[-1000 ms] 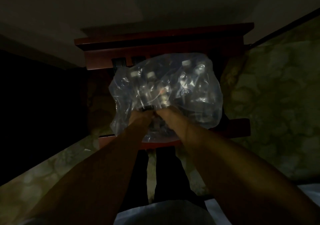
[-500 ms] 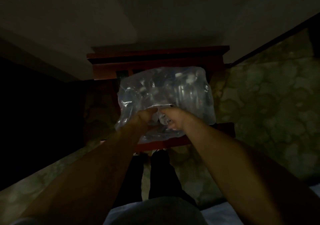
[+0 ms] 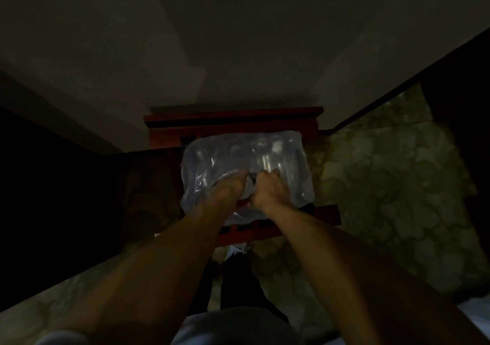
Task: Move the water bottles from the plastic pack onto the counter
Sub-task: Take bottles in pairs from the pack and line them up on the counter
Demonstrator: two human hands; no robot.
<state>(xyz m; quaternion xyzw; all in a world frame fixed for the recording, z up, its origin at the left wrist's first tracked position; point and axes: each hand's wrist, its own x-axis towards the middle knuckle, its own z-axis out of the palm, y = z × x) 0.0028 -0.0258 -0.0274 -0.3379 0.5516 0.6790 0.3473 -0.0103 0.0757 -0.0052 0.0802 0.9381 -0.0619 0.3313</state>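
A clear plastic pack (image 3: pixel 289 164) of several water bottles rests on a dark red wooden stand (image 3: pixel 326 213) in dim light. White caps (image 3: pixel 277 147) show through the film near its far side. My left hand (image 3: pixel 226 189) and my right hand (image 3: pixel 270 189) sit side by side on the pack's near top, both with fingers curled into the plastic wrap. The fingertips are hidden in the film, and the bottles under my hands are hard to make out.
The stand's raised wooden back rail (image 3: pixel 233 118) stands against a pale wall (image 3: pixel 238 53). Patterned green carpet (image 3: pixel 384 185) spreads to the right and below. A dark area (image 3: pixel 53 185) fills the left. My dark trouser legs (image 3: pixel 238 283) are below the stand.
The view has pulled back and tilted, so the pack looks smaller and farther. Both hands stay gripping the wrap at the same spot, drawn slightly closer together.
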